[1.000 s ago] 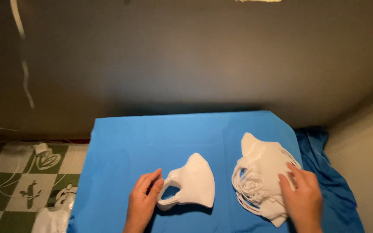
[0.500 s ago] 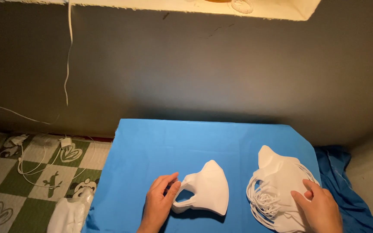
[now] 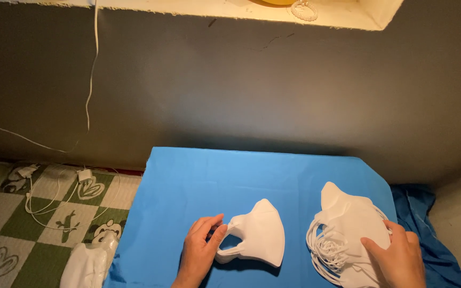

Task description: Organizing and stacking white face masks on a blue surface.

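**Clerk:** Item one?

**Recorder:** Single white face mask (image 3: 260, 232), folded, lying flat on the blue sheet (image 3: 214, 176), near its front edge and slightly left of centre. Its long axis ran left to right: ear loop pointing left, rounded nose end pointing right.

**Clerk:** Hands?

**Recorder:** Left hand (image 3: 201, 256) sat directly left of the mask, thumb and fingertips pinching the ear loop at its left end. So the mask lay to the right of that hand, touching it. Right hand (image 3: 398, 258) rested well apart from the single mask, palm down and fingers spread, pressing on the stack of white masks (image 3: 348, 229) at the sheet's right side. It was not clenched, and I could not tell whether it gripped any one mask. The left hand was plainly the nearer to the single mask.

**Clerk:** Surroundings?

**Recorder:** A tangle of ear loops (image 3: 326, 248) spilled from the stack's left side. A green-and-white patterned cloth (image 3: 49, 208) lay left of the sheet, bearing a white charger and cable (image 3: 84, 176) and a clear bag (image 3: 86, 264). Crumpled blue fabric (image 3: 428, 213) lay to the right. A grey wall (image 3: 241, 80) stood behind.
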